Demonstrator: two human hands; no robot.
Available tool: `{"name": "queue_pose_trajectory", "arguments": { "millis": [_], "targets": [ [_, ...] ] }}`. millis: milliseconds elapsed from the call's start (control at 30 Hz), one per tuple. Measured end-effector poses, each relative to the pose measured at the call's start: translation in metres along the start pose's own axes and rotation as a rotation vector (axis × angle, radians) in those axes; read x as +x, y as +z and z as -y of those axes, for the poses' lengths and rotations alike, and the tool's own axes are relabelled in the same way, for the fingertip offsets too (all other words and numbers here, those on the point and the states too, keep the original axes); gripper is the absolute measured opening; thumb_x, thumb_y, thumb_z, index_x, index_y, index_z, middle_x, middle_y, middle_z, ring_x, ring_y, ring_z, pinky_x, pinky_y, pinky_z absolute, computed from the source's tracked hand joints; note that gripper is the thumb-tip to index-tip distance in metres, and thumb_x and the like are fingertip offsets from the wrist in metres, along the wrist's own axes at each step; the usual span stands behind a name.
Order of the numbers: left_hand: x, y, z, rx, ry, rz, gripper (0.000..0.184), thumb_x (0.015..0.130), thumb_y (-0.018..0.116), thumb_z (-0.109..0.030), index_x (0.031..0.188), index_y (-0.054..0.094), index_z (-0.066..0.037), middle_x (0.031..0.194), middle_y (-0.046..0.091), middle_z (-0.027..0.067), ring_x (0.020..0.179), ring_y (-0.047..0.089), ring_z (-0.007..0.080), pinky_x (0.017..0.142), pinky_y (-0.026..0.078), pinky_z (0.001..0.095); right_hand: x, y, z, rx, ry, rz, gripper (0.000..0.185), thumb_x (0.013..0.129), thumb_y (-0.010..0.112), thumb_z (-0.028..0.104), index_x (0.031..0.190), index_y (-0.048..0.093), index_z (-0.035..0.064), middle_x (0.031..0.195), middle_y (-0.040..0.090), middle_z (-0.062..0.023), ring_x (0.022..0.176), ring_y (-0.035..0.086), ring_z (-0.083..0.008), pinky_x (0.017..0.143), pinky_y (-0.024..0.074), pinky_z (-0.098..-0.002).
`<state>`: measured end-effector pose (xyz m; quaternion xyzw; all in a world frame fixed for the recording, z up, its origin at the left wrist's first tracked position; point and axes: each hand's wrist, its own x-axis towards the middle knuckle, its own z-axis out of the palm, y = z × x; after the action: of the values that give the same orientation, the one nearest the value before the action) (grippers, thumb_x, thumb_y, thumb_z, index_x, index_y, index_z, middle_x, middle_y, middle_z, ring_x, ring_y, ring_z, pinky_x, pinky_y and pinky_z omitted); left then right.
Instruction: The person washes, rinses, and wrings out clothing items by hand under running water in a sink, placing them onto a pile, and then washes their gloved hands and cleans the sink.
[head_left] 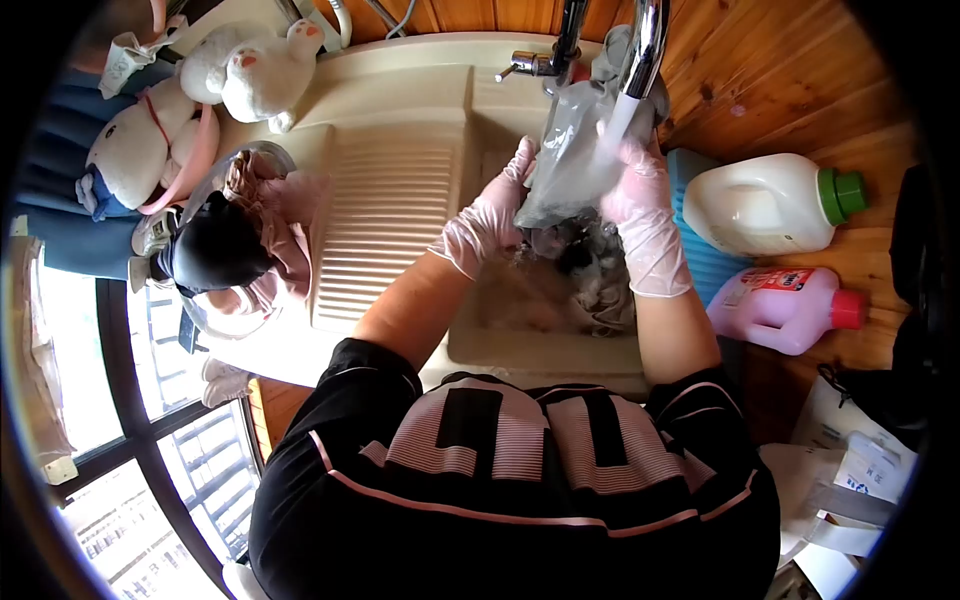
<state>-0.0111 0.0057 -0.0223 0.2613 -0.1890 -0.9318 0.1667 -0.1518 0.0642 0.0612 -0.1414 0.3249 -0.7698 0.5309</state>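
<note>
Both of my hands wear thin whitish gloves and are raised over the sink basin. Between them hangs a wet, translucent grey sheet that looks like a plastic bag. My left hand is closed at its left edge, thumb pointing up. On the other side my right hand grips its right edge, right beneath the chrome faucet. Water runs from the spout onto the sheet and my right fingers. Below, wet grey and dark cloth lies in the basin.
A ribbed washboard adjoins the basin on the left. Beyond it stands a clear tub of clothes, with white plush toys behind. To the right lie a white jug with a green cap and a pink bottle.
</note>
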Motion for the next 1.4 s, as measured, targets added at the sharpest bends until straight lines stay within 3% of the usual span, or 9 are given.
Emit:
{"name": "queue_pose_trajectory", "arguments": {
  "millis": [133, 333, 367, 500, 633, 833, 967, 1233, 1400],
  "targets": [
    [-0.015, 0.025, -0.003, -0.414, -0.044, 0.301, 0.076, 0.080, 0.043, -0.069, 0.129, 0.046, -0.011, 0.128, 0.049, 0.0159, 0.114, 0.049, 0.0354, 0.091, 0.042, 0.0542, -0.001, 0.004, -0.010, -0.583, -0.297, 0.187, 0.039, 0.078, 0.067, 0.002, 0.113, 0.052, 0.0011, 0.103, 0.064, -0.0088, 0.091, 0.062, -0.0175, 0.078, 0.0514, -0.0306],
    [0.004, 0.017, -0.004, 0.277, 0.479, 0.483, 0.041, 0.089, 0.048, -0.033, 0.122, 0.051, -0.009, 0.118, 0.056, 0.0089, 0.111, 0.050, 0.0224, 0.099, 0.036, 0.0362, -0.018, -0.012, -0.040, -1.423, -0.690, 0.304, 0.041, 0.069, 0.072, 0.008, 0.106, 0.055, 0.0026, 0.094, 0.059, -0.0128, 0.082, 0.058, -0.0242, 0.076, 0.0476, -0.0337],
    [0.008, 0.020, -0.007, -0.225, 0.170, 0.603, 0.040, 0.087, 0.049, -0.029, 0.122, 0.050, -0.010, 0.122, 0.054, 0.0085, 0.113, 0.048, 0.0216, 0.100, 0.034, 0.0353, -0.021, -0.008, -0.037, -1.606, -0.901, 0.309, 0.040, 0.070, 0.071, 0.007, 0.106, 0.055, 0.0008, 0.094, 0.060, -0.0110, 0.084, 0.059, -0.0223, 0.078, 0.0467, -0.0312],
    [-0.014, 0.039, -0.005, 2.012, 1.186, -0.223, 0.020, 0.092, 0.041, -0.017, 0.105, 0.053, -0.008, 0.103, 0.056, 0.0066, 0.097, 0.051, 0.0196, 0.086, 0.041, 0.0299, -0.019, -0.003, -0.052, -1.297, -0.694, 0.193, 0.039, 0.068, 0.071, 0.007, 0.103, 0.056, 0.0023, 0.092, 0.059, -0.0132, 0.083, 0.059, -0.0292, 0.076, 0.0472, -0.0331],
    [-0.025, 0.040, -0.006, 1.726, 0.726, -0.384, 0.016, 0.089, 0.046, -0.018, 0.100, 0.054, -0.010, 0.102, 0.057, 0.0064, 0.094, 0.051, 0.0199, 0.081, 0.043, 0.0285, -0.021, 0.020, -0.055, -1.405, -0.710, 0.090, 0.032, 0.069, 0.073, 0.014, 0.096, 0.059, 0.0027, 0.086, 0.064, -0.0131, 0.079, 0.063, -0.0279, 0.072, 0.0487, -0.0332],
    [-0.060, 0.048, -0.024, 1.772, 1.019, -0.689, 0.024, 0.076, 0.062, -0.030, 0.089, 0.059, -0.010, 0.083, 0.062, 0.0078, 0.084, 0.059, 0.0272, 0.073, 0.048, 0.0360, -0.017, 0.059, -0.065, -1.080, -0.543, 0.154, 0.033, 0.070, 0.073, 0.021, 0.093, 0.060, 0.0021, 0.081, 0.066, -0.0168, 0.079, 0.065, -0.0314, 0.069, 0.0508, -0.0356],
    [-0.054, 0.040, -0.023, -0.095, 0.890, -0.360, 0.017, 0.086, 0.056, -0.021, 0.091, 0.058, -0.005, 0.085, 0.060, 0.0073, 0.077, 0.059, 0.0212, 0.070, 0.048, 0.0335, -0.006, 0.062, -0.088, -0.882, -0.508, 0.098, 0.035, 0.070, 0.071, 0.019, 0.097, 0.060, -0.0003, 0.083, 0.067, -0.0170, 0.080, 0.066, -0.0263, 0.070, 0.0506, -0.0338],
    [-0.061, 0.034, -0.005, 0.644, 0.958, -0.957, 0.031, 0.085, 0.052, -0.026, 0.085, 0.063, 0.002, 0.074, 0.063, 0.0234, 0.073, 0.065, 0.0291, 0.070, 0.049, 0.0358, -0.010, 0.048, -0.097, -0.674, -0.024, -0.090, 0.037, 0.073, 0.058, 0.018, 0.098, 0.059, -0.0095, 0.092, 0.065, -0.0134, 0.082, 0.063, -0.0220, 0.069, 0.0516, -0.0335],
    [-0.080, 0.029, -0.018, 0.759, 0.682, -0.930, 0.035, 0.090, 0.050, -0.027, 0.100, 0.060, 0.005, 0.075, 0.065, 0.0117, 0.070, 0.060, 0.0150, 0.067, 0.048, 0.0291, -0.014, 0.041, -0.103, -0.410, 0.228, -0.075, 0.053, 0.076, 0.064, 0.026, 0.116, 0.050, -0.0063, 0.109, 0.058, -0.0139, 0.092, 0.059, -0.0212, 0.077, 0.0497, -0.0318]
  ]
}}
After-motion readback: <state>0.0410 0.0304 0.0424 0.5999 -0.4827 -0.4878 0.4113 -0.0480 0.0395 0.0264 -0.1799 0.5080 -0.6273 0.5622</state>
